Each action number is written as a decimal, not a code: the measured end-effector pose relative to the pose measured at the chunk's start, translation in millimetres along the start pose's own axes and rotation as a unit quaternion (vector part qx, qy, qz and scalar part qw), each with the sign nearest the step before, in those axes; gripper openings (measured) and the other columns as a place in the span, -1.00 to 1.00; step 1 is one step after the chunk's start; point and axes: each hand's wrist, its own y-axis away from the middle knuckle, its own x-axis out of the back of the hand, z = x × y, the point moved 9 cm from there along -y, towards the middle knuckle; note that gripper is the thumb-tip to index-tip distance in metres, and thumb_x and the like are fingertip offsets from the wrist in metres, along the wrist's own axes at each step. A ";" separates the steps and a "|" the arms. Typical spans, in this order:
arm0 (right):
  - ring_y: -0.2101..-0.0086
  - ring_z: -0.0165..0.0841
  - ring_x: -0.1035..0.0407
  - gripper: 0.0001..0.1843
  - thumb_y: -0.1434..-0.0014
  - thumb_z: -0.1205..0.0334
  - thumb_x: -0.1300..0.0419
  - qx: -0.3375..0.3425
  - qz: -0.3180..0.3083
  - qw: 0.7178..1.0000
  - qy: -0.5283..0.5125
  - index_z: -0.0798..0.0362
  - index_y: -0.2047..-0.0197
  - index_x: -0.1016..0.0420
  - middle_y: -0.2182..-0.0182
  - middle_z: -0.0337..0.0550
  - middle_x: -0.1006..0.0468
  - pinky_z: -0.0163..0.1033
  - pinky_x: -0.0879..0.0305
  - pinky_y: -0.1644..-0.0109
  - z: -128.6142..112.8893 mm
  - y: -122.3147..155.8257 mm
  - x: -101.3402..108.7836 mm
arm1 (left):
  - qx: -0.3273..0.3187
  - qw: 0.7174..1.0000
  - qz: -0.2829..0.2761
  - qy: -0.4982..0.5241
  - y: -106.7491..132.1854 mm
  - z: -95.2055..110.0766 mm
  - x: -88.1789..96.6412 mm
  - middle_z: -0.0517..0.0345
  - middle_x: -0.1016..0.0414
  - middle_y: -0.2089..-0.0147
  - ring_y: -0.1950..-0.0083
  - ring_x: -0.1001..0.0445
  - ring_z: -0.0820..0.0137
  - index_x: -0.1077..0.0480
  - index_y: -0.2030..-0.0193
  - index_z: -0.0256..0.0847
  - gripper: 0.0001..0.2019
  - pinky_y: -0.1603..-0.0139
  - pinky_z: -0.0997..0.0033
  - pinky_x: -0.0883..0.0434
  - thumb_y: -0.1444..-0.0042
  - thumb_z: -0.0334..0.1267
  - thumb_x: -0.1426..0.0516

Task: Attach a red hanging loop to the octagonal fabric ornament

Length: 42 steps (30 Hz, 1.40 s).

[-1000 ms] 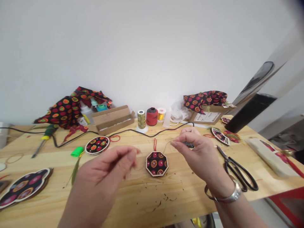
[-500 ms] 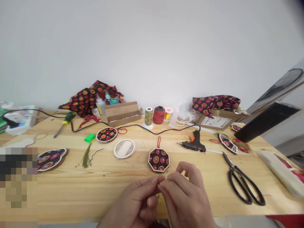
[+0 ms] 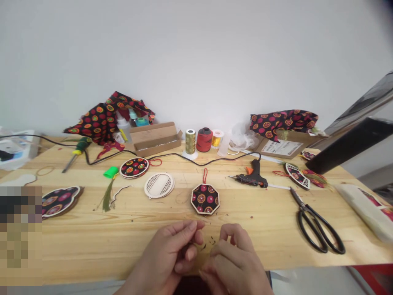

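Wooden-rimmed octagonal ornament (image 3: 205, 199) lies just ahead of two parted hands

Left hand (image 3: 167, 250) bunches its fingertips together, whatever they pinch too fine to tell; right hand (image 3: 233, 262) has drawn away from it and curls loosely, its grip unclear. Dark thread scraps (image 3: 211, 242) lie just ahead of the gap between them, a red cord loop (image 3: 204, 175) tops the ornament, a glue gun (image 3: 250, 178) sits farther ahead of the right hand, and black-handled scissors (image 3: 316, 229) lie off to its right
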 end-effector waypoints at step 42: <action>0.59 -0.47 -0.18 -0.69 -0.21 0.10 -0.09 -0.151 -0.184 0.924 -0.300 0.01 0.53 -0.38 0.62 -0.29 -0.33 -0.40 -0.11 0.64 33.0 50.8 -75.7 | -0.088 0.995 0.006 -0.048 1.3 24.6 4.0 0.23 -0.36 0.52 0.59 -0.22 0.60 -0.49 0.38 -0.30 -0.88 0.56 0.58 -0.14 -0.03 -0.27 -0.21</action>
